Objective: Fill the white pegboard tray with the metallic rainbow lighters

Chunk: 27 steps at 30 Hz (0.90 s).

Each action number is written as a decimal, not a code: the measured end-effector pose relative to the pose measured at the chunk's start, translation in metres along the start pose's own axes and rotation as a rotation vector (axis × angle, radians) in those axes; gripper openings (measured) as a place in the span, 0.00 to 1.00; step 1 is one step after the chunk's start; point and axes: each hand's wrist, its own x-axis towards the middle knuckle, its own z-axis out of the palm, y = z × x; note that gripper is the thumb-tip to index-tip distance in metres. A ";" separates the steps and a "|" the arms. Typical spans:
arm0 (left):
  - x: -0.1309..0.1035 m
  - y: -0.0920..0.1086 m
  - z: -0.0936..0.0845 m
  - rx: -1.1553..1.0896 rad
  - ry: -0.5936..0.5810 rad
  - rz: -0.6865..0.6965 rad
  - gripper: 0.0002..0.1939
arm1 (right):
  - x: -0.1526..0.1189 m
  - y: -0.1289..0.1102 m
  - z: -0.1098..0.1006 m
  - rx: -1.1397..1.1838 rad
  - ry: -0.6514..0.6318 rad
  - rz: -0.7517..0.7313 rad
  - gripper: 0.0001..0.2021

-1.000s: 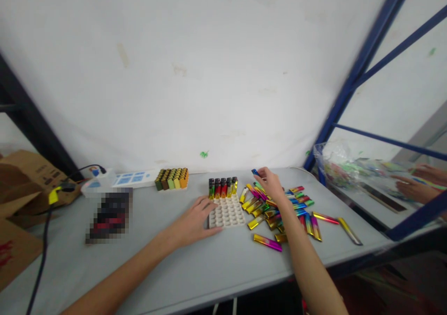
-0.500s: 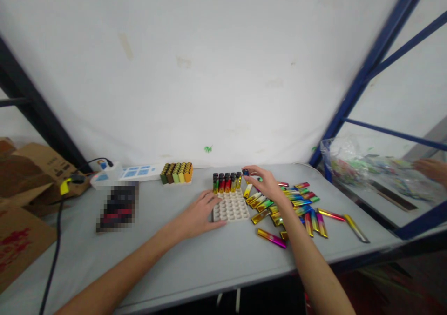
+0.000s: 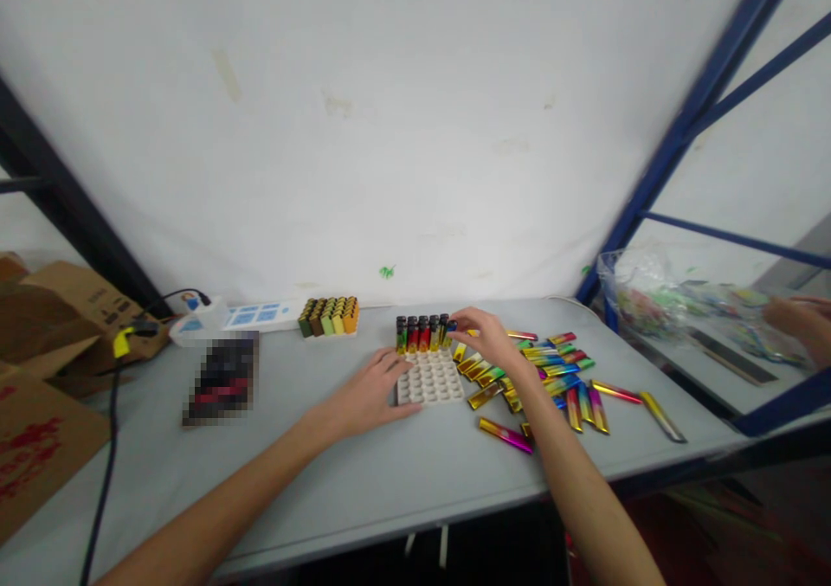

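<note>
A white tray [image 3: 429, 380] with rows of round holes lies on the table. Several shiny lighters [image 3: 423, 335] with black tops stand upright along its back row. At the right end of that row, my right hand [image 3: 484, 333] pinches a blue lighter [image 3: 451, 330]. Whether its lower end sits in a hole is hard to tell. My left hand [image 3: 373, 394] rests at the tray's left edge, fingers spread, the thumb along the front corner. A loose pile of shiny metallic lighters [image 3: 551, 376] lies right of the tray, partly behind my right forearm.
Behind on the left stands a filled tray of green, brown and orange pieces [image 3: 329, 318]. A power strip [image 3: 263, 316] and a blurred dark item [image 3: 224, 380] lie further left, near cardboard boxes [image 3: 45, 430]. Beyond the blue frame [image 3: 668, 149], another person's hand [image 3: 802, 322] is near plastic bags.
My right hand has brought the blue lighter slightly left and down to the end of the back row. The left hand stays at the tray. The other person's hand has shifted.
</note>
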 end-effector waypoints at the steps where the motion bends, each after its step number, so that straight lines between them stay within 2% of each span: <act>1: 0.000 0.000 0.000 0.001 0.001 0.001 0.30 | 0.000 0.000 0.001 -0.008 -0.010 -0.007 0.12; 6: 0.000 0.000 0.001 0.013 -0.007 -0.004 0.29 | 0.002 -0.004 0.005 -0.015 -0.056 0.007 0.11; 11: 0.000 0.000 0.001 0.014 -0.016 -0.013 0.30 | 0.001 -0.007 0.007 0.012 -0.080 0.124 0.13; 14: 0.001 -0.001 0.001 0.018 -0.025 -0.022 0.31 | 0.000 -0.008 0.001 0.042 -0.070 0.179 0.18; 16: 0.000 -0.002 0.001 0.012 -0.022 -0.024 0.31 | -0.001 -0.004 -0.007 -0.011 -0.043 0.180 0.16; 19: 0.000 -0.005 0.001 -0.003 -0.025 -0.022 0.32 | -0.003 0.015 -0.024 -0.241 0.082 0.215 0.12; 21: 0.000 -0.006 0.002 -0.011 -0.029 -0.023 0.33 | -0.007 0.033 -0.035 -0.425 0.131 0.318 0.13; 24: -0.001 -0.008 0.004 -0.019 -0.020 -0.027 0.33 | -0.018 0.060 -0.047 -0.603 0.063 0.539 0.16; 27: -0.001 -0.009 0.006 -0.032 -0.011 -0.032 0.32 | -0.028 0.075 -0.052 -0.626 0.014 0.621 0.18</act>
